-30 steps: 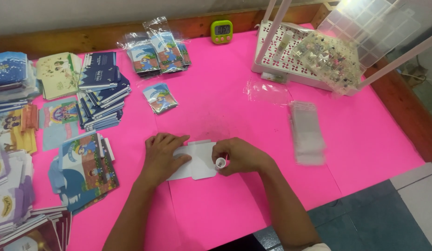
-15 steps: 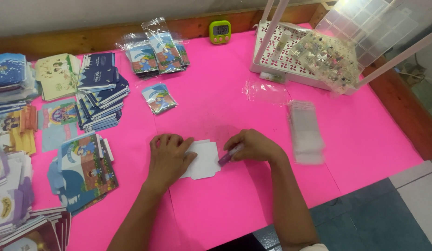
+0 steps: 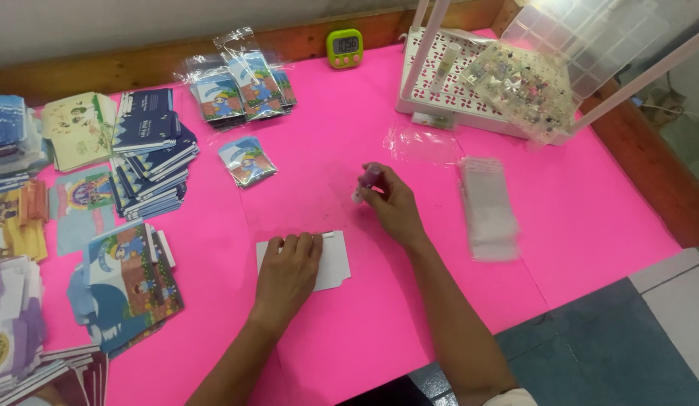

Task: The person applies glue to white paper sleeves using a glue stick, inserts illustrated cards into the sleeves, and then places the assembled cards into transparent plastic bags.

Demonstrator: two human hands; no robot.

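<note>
Pink counter [image 3: 590, 218] throughout. At far left, stacked picture cards [image 3: 131, 282] and dark blue booklets [image 3: 150, 150]. Left hand [image 3: 288, 272] flat, fingers spread a little, pressing down on white card [image 3: 330, 259], covering its left half. Just right and farther off, right hand [image 3: 394, 207] closed around small purple-capped tube [image 3: 366, 182], lifted clear of card, tip pointing far-left. Right of that, stack of clear sleeves [image 3: 488, 207] lying near hand, not touching. At far right, white perforated tray [image 3: 470, 86] with beads.
</note>
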